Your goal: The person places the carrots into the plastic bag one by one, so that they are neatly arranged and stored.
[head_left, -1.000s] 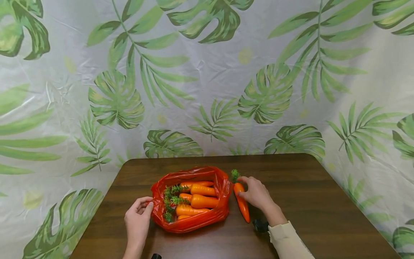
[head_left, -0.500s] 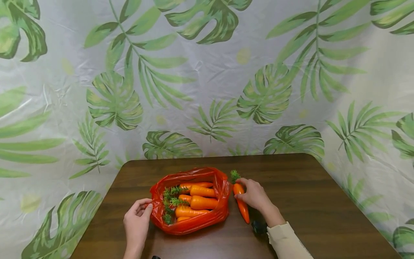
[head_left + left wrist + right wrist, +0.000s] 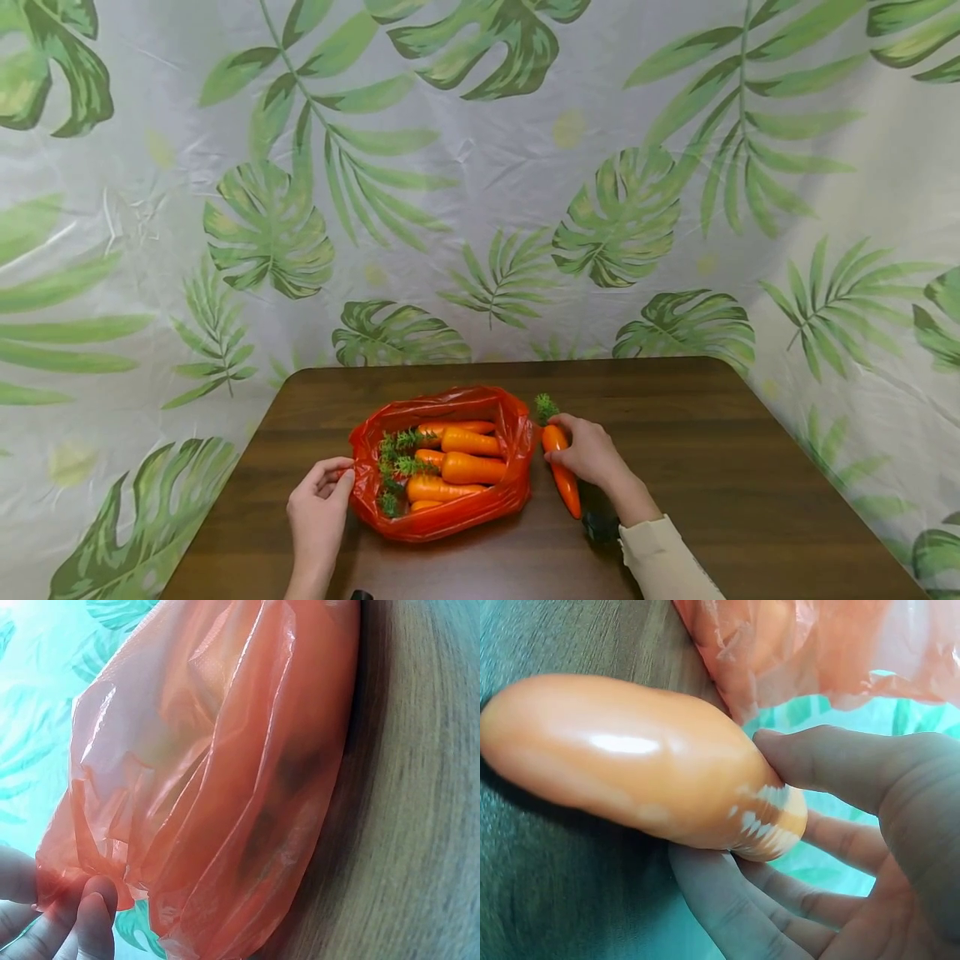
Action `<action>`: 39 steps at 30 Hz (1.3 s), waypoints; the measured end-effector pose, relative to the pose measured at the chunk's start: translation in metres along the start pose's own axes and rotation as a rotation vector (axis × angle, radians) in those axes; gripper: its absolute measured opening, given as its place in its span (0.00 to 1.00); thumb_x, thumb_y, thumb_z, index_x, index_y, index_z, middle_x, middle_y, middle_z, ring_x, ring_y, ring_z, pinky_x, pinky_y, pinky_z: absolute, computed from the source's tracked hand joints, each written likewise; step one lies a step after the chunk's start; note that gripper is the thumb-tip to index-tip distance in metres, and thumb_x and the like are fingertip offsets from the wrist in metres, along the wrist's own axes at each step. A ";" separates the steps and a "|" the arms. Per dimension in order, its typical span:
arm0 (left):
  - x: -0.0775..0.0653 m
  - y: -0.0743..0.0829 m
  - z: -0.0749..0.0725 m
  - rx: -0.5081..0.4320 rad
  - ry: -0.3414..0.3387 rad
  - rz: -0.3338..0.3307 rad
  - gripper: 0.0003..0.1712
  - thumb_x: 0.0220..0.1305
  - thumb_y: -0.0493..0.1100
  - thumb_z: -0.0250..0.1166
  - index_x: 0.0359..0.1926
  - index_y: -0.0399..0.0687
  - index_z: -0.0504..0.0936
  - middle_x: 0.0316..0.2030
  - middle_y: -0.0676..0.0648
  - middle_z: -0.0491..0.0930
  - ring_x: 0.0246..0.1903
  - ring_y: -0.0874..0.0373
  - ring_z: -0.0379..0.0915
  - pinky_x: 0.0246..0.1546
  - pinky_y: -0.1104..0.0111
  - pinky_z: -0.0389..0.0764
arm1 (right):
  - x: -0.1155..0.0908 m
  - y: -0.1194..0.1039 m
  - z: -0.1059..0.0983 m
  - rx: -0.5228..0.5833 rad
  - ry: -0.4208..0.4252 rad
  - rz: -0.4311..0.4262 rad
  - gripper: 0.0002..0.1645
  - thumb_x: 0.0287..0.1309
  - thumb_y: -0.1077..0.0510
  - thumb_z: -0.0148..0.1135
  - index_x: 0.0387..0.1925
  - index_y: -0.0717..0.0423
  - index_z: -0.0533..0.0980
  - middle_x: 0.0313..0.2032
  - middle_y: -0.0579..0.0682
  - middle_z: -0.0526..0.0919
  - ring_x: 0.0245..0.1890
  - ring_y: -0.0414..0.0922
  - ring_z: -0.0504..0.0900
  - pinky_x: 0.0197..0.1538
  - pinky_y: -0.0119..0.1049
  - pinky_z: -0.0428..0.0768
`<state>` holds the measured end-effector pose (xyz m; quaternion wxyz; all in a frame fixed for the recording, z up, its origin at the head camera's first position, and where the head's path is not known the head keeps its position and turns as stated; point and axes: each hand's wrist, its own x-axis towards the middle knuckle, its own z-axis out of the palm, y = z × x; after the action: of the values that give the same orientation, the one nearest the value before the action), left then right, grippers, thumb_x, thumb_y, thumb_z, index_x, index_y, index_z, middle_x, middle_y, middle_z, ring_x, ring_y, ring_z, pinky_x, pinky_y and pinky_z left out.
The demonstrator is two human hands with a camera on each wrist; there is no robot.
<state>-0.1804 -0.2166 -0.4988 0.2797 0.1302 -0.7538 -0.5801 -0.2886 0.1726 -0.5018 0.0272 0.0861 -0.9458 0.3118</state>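
A red plastic bag [image 3: 442, 523] lies with its mouth spread wide, holding several orange carrots [image 3: 472, 468] whose green tops point left. My left hand [image 3: 318, 504] pinches the bag's left edge; the left wrist view has the thin plastic [image 3: 225, 787] bunched between thumb and fingers. Just right of the bag, a single carrot [image 3: 564, 483] slants on the tabletop, its leafy end away from me. My right hand [image 3: 596, 458] grips that carrot near its top, thumb on one side and fingers on the other, as the right wrist view confirms with the carrot [image 3: 630, 757] close up.
The dark wooden table [image 3: 750, 500] has rounded far corners. Behind it hangs a leaf-printed sheet [image 3: 487, 200]. A black object [image 3: 602, 527] sits at my right wrist, and another black piece [image 3: 362, 595] shows at the bottom edge.
The right fingers have come slightly lower and closer around the single carrot, whose tip has shifted a little toward me. The left hand stays on the bag's edge.
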 end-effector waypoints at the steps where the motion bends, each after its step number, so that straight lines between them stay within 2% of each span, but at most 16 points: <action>1: 0.000 0.000 0.000 0.002 0.001 -0.001 0.06 0.62 0.31 0.69 0.40 0.42 0.88 0.34 0.40 0.85 0.28 0.60 0.79 0.27 0.77 0.77 | 0.000 0.000 0.000 -0.002 0.000 -0.001 0.33 0.46 0.53 0.80 0.56 0.49 0.80 0.40 0.50 0.83 0.36 0.48 0.78 0.41 0.47 0.78; 17: 0.000 0.003 0.000 0.021 0.006 0.010 0.06 0.62 0.31 0.69 0.40 0.42 0.88 0.34 0.41 0.85 0.28 0.62 0.79 0.27 0.77 0.77 | -0.002 0.002 -0.007 0.053 0.001 0.019 0.33 0.47 0.55 0.79 0.58 0.49 0.79 0.40 0.50 0.82 0.34 0.47 0.76 0.36 0.41 0.77; 26: -0.001 0.003 0.000 0.021 0.007 0.005 0.06 0.62 0.31 0.69 0.40 0.41 0.87 0.34 0.40 0.85 0.28 0.63 0.79 0.27 0.77 0.77 | -0.002 0.003 -0.016 0.052 0.053 -0.035 0.33 0.48 0.56 0.79 0.58 0.51 0.79 0.47 0.49 0.84 0.40 0.50 0.79 0.43 0.48 0.78; 39: -0.001 0.004 -0.001 0.029 0.010 0.005 0.06 0.63 0.31 0.69 0.40 0.41 0.87 0.34 0.41 0.85 0.28 0.63 0.79 0.27 0.78 0.77 | -0.003 0.000 -0.032 0.112 0.110 -0.044 0.36 0.50 0.55 0.79 0.62 0.50 0.76 0.49 0.51 0.84 0.45 0.52 0.83 0.36 0.42 0.82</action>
<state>-0.1786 -0.2156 -0.4956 0.2830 0.1350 -0.7611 -0.5679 -0.2858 0.1916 -0.4766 0.0808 0.0909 -0.9219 0.3678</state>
